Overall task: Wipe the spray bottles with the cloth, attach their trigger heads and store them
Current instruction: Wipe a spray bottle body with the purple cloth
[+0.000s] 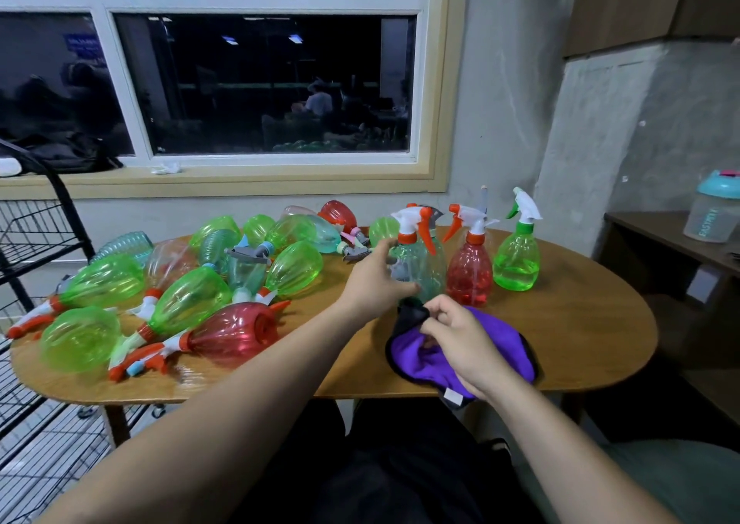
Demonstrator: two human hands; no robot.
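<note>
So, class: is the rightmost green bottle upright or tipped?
Upright: the green bottle stands on its base, trigger head on top.

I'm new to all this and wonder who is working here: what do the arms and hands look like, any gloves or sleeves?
Two human hands, no machine. The left hand and right hand wear no gloves; no ring, watch or bracelet shows. The left forearm and right forearm are uncovered, no sleeve in view.
</note>
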